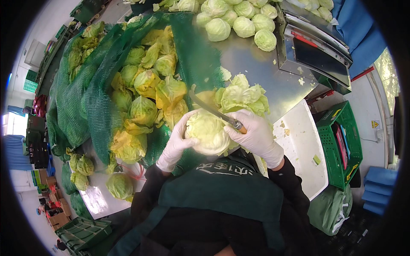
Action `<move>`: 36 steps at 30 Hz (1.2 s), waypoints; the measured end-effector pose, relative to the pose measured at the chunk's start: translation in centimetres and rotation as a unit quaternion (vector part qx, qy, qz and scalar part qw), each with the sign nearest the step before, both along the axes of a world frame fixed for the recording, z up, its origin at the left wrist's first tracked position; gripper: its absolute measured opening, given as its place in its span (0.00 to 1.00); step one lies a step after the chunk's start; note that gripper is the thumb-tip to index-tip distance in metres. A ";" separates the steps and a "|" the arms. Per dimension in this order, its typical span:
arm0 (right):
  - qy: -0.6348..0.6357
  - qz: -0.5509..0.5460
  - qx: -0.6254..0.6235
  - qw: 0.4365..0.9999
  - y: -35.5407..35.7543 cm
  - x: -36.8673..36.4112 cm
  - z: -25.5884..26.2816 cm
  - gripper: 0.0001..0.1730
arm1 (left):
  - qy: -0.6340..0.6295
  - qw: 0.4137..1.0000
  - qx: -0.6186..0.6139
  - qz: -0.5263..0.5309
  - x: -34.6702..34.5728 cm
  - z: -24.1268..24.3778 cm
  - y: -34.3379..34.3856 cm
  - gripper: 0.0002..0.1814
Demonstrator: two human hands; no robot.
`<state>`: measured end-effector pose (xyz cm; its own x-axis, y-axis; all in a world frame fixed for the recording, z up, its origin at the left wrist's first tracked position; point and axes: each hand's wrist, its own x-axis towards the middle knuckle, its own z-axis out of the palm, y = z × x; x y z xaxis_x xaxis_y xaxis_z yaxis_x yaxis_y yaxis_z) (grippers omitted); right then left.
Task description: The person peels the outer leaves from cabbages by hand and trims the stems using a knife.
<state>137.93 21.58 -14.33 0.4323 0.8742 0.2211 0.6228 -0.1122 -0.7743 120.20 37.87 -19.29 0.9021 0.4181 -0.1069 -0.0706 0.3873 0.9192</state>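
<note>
A trimmed pale green cabbage head (pixel 206 132) is held in front of my apron, over the near edge of the metal table. My left hand (pixel 177 140), in a white glove, cups it from the left with the thumb on its near side. My right hand (pixel 251 134), also gloved, grips the wooden handle of a curved knife (pixel 209 108). The blade points up and left, passing over the far side of the cabbage, and the right thumb rests near or on the cabbage. Loose outer cabbage leaves (pixel 245 96) lie just beyond my right hand.
A green mesh sack (pixel 99 86) spills yellowed, untrimmed cabbages (pixel 144 83) at left. Trimmed cabbages (pixel 243 22) are piled at the back, beside a metal machine with a dark screen (pixel 322 59). To the right are a white bin (pixel 302 147) with leaf scraps and a green crate (pixel 341 144).
</note>
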 end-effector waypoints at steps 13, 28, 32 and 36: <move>0.382 -0.211 0.023 0.900 0.8 4.3 -7.0 0.12 | -0.082 0.961 -0.264 0.026 0.5 -2.8 -1.7 0.45; -0.025 -0.091 0.084 0.992 1.8 -3.5 1.9 0.30 | -0.083 0.984 -0.098 0.124 2.3 -0.7 -1.4 0.47; 0.196 -0.091 0.131 0.967 2.0 -2.6 -0.1 0.12 | -0.087 0.985 -0.115 0.098 2.0 -0.3 -1.3 0.47; 0.535 -0.086 0.061 0.838 0.9 -1.5 1.6 0.05 | -0.076 0.987 -0.127 0.063 1.9 0.0 -1.1 0.47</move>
